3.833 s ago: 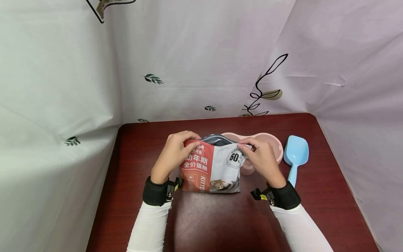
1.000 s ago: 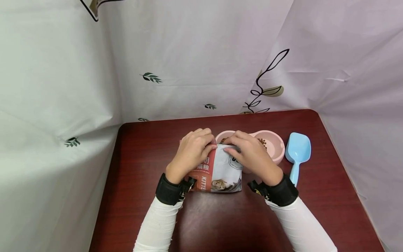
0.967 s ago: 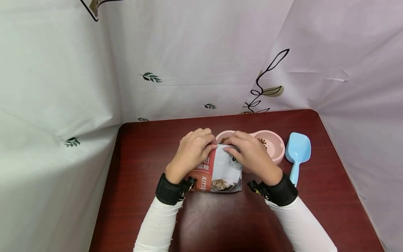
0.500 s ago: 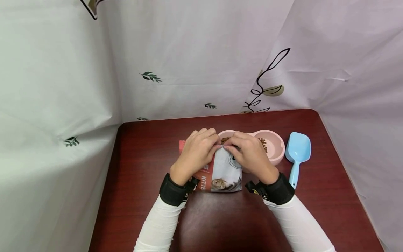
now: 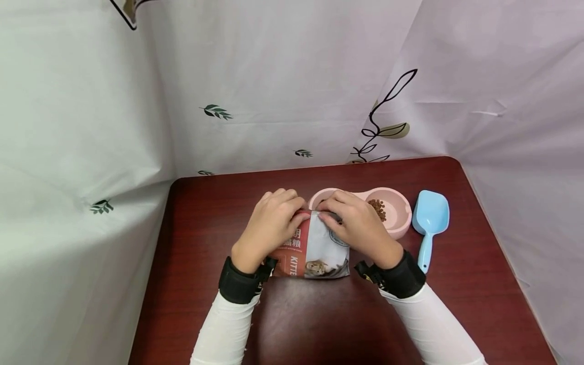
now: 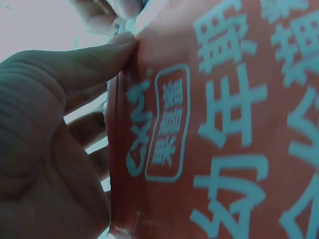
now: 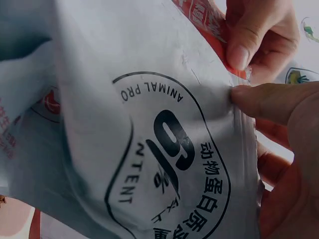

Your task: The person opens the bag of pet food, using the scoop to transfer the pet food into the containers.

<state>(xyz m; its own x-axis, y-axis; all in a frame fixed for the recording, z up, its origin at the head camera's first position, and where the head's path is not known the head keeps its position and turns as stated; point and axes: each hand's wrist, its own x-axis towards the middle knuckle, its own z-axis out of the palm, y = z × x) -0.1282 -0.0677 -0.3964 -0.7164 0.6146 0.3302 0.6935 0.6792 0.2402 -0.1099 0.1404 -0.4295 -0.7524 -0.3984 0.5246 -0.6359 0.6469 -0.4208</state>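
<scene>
A red and white bag of kitten food (image 5: 326, 251) stands in front of me, its top edge between both hands. My left hand (image 5: 271, 220) pinches that edge near the middle, thumb on the red front and fingers behind. Close beside it, my right hand (image 5: 358, 223) pinches the white part of the same edge. In the right wrist view the bag's zip strip (image 7: 244, 144) runs along the top, with both thumbs nearly meeting on it. The left wrist view shows the left thumb (image 6: 94, 62) pressed at the red panel's upper edge.
Behind the bag is a pink double bowl (image 5: 401, 213), partly hidden by the right hand, with brown kibble (image 5: 377, 209) in its right side. A light blue scoop (image 5: 431, 215) lies to its right. The dark red table (image 5: 219, 203) backs onto a white cloth.
Both hands first held the gaping bag mouth wide at its corners. They then came together at the middle of the edge, shifted right along it, and have since moved slightly back left.
</scene>
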